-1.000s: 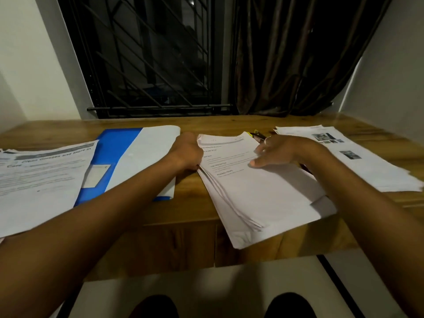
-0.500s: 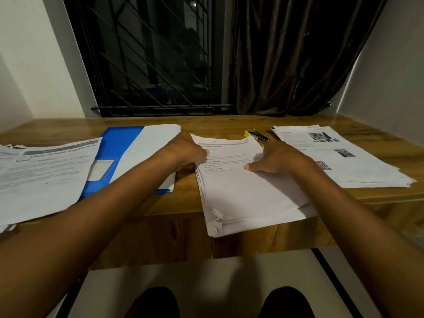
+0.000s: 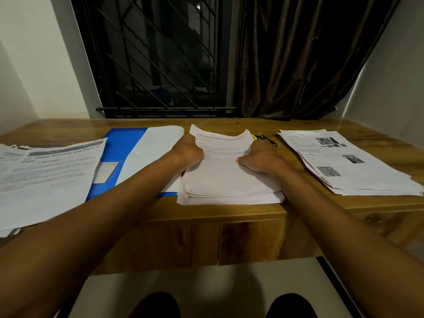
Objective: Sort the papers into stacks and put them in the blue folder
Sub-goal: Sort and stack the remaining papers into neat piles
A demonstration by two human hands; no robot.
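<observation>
left hand (image 3: 188,150) and right hand (image 3: 260,158) grip middle stack (image 3: 229,182)

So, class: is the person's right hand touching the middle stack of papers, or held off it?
Touching. The head view shows the right hand with its thumb lying on the top sheet of the middle stack.

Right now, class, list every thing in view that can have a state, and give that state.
Middle stack: flat on the desk, far edge bowed up.
Left grip: holds the middle stack's left edge.
Right grip: holds its right edge.
Blue folder: lying flat, white sheet over its right part.
Left stack: loose, edges uneven.
Right stack: fanned, edges uneven.
Curtain: gathered at right.
</observation>
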